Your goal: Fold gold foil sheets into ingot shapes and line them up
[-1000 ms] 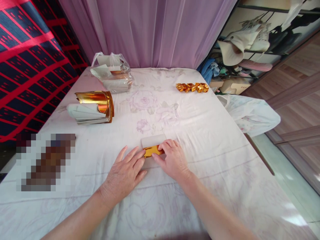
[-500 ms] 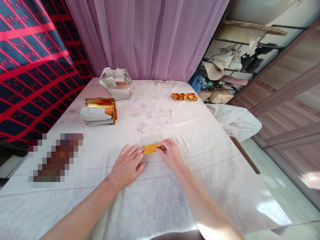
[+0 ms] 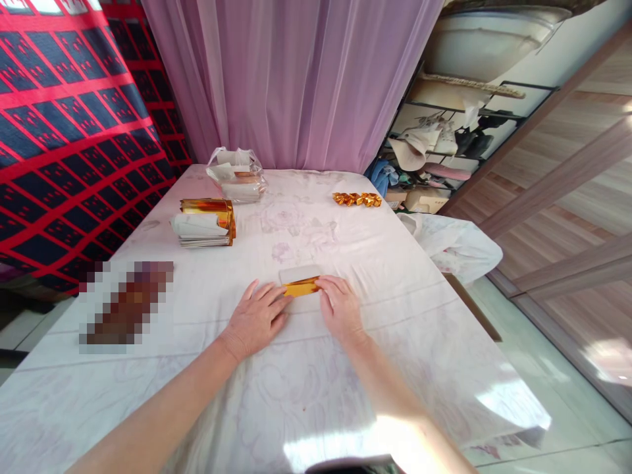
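Observation:
A small sheet of gold foil paper (image 3: 301,287) with a white back lies on the cloth-covered table (image 3: 395,263), partly folded so a gold strip shows below the white flap. My left hand (image 3: 257,317) lies flat on the cloth with its fingertips at the paper's left end. My right hand (image 3: 340,308) pinches the gold fold at its right end with thumb and fingers.
A stack of gold and white sheets (image 3: 205,222) lies at the left. A clear plastic bag of paper (image 3: 236,174) sits at the far left corner. Several folded gold pieces (image 3: 356,199) lie in a row at the far right. A white bag (image 3: 457,242) hangs off the right edge.
The view has pulled back and tilted up. Both hands stay on the gold paper; my right hand's fingers have worked along the fold, which looks narrower now.

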